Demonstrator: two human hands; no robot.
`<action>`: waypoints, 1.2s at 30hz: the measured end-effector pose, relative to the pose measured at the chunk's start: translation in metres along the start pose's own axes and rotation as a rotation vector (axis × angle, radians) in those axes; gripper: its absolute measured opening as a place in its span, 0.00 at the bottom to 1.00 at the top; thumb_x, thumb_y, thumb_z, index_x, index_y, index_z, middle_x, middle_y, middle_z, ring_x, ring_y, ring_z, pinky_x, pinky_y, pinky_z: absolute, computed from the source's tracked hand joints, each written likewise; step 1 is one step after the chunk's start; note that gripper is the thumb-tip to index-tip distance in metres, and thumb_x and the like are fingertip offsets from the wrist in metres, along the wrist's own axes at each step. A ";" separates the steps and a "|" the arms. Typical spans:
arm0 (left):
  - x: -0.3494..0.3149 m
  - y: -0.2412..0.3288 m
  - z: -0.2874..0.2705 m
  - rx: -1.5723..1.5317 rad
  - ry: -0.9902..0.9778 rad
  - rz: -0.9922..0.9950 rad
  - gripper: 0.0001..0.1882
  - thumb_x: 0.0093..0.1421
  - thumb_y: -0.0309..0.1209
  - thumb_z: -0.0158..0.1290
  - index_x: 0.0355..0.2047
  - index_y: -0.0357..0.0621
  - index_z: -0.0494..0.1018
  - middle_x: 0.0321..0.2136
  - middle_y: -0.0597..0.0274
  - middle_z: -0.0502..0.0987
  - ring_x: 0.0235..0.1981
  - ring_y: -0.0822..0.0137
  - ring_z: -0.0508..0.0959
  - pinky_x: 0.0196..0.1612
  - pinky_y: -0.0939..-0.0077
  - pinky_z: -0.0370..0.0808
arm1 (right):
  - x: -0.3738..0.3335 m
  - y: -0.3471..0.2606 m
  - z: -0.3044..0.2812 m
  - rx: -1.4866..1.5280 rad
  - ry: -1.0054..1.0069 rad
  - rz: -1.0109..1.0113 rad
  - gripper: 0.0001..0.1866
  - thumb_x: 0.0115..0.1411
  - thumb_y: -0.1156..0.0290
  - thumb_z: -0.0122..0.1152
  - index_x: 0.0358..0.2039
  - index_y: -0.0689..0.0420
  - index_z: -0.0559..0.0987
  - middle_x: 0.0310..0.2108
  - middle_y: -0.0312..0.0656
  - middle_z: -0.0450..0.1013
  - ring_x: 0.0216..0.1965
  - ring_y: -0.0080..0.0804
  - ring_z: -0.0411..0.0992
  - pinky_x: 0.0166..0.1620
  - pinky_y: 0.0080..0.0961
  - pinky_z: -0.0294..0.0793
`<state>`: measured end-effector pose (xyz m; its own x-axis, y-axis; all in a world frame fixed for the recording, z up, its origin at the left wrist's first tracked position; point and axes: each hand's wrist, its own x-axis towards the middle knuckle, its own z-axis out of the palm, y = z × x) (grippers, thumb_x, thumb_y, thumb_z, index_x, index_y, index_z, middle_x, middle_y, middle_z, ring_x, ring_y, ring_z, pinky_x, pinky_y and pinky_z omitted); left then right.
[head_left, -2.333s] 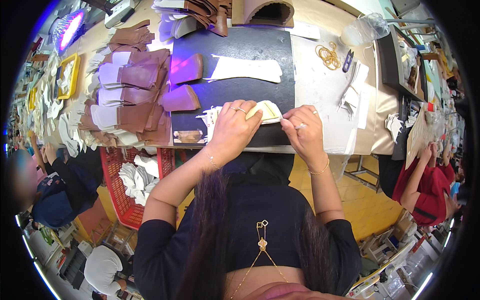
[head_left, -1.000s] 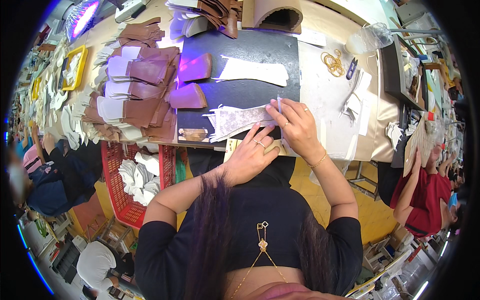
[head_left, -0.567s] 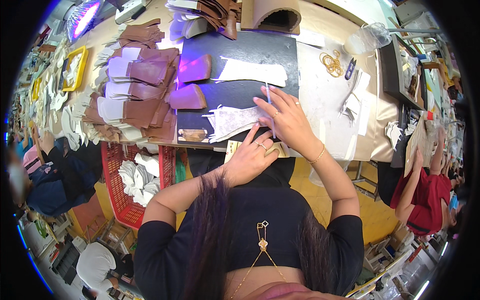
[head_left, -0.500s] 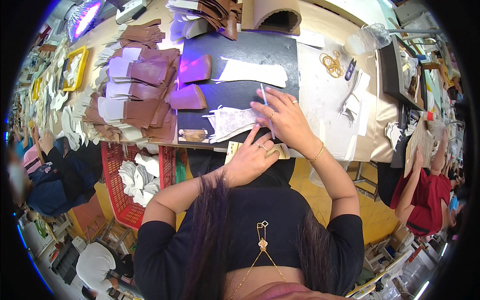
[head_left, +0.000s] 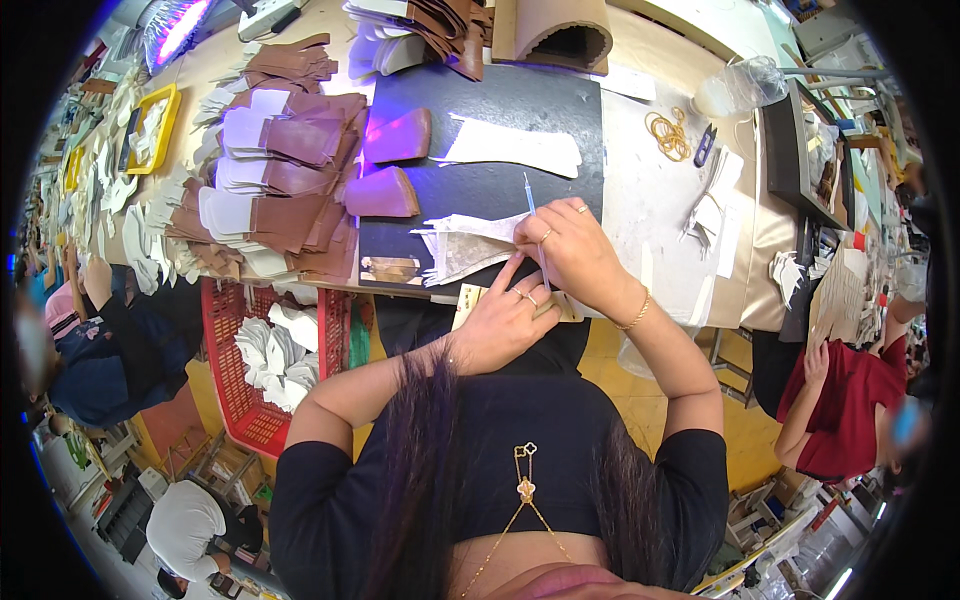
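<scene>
My right hand (head_left: 572, 243) grips a slender pale pen (head_left: 530, 192), its fingers drawn together round the shaft and one end pointing up past them. Below that hand and to its left lies a stack of white cut pieces (head_left: 470, 248) on the black board (head_left: 500, 98). My left hand (head_left: 505, 312) is at the board's near edge, index finger stretched toward the stack's right end and the other fingers spread. Under it shows part of a cream-coloured block (head_left: 468, 302). Another white piece (head_left: 515, 147) and two brown leather pieces (head_left: 380, 193) lie farther up the board.
Piles of brown-and-white leather pieces (head_left: 290, 135) crowd the left. A red basket (head_left: 225, 375) of white scraps stands below. Rubber bands (head_left: 667, 135), small snips (head_left: 705, 146) and a tied white bundle (head_left: 712, 205) lie right. A curved brown form (head_left: 555, 28) stands at the back. People work on both sides.
My right fingers, spread before, have closed in around the pen, and that hand has come slightly lower. My left hand stays nearly in place. The view has shifted a little.
</scene>
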<state>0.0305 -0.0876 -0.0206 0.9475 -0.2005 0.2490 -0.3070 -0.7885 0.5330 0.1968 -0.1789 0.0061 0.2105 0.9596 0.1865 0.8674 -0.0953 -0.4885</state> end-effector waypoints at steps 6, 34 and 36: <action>-0.001 -0.003 -0.005 0.004 -0.042 -0.021 0.12 0.56 0.28 0.54 0.41 0.42 0.75 0.42 0.55 0.75 0.59 0.54 0.73 0.66 0.42 0.61 | 0.009 -0.001 -0.027 0.484 -0.218 0.186 0.08 0.64 0.72 0.60 0.39 0.59 0.71 0.31 0.49 0.76 0.35 0.53 0.76 0.38 0.42 0.74; -0.002 -0.007 -0.004 0.003 -0.001 -0.063 0.10 0.61 0.34 0.61 0.40 0.46 0.75 0.41 0.58 0.74 0.52 0.58 0.76 0.71 0.38 0.52 | 0.066 0.020 -0.066 1.309 0.404 -0.088 0.09 0.65 0.73 0.66 0.41 0.57 0.74 0.32 0.34 0.74 0.30 0.15 0.68 0.31 0.12 0.67; -0.002 -0.006 -0.008 -0.002 -0.058 -0.091 0.13 0.60 0.35 0.62 0.44 0.48 0.77 0.44 0.59 0.76 0.52 0.59 0.76 0.71 0.40 0.53 | 0.064 0.039 -0.047 1.174 0.293 0.145 0.06 0.67 0.72 0.64 0.40 0.58 0.76 0.31 0.31 0.73 0.29 0.13 0.64 0.31 0.12 0.64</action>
<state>0.0296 -0.0783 -0.0178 0.9751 -0.1615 0.1520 -0.2193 -0.8037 0.5532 0.2653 -0.1340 0.0395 0.4965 0.8497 0.1775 -0.0760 0.2463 -0.9662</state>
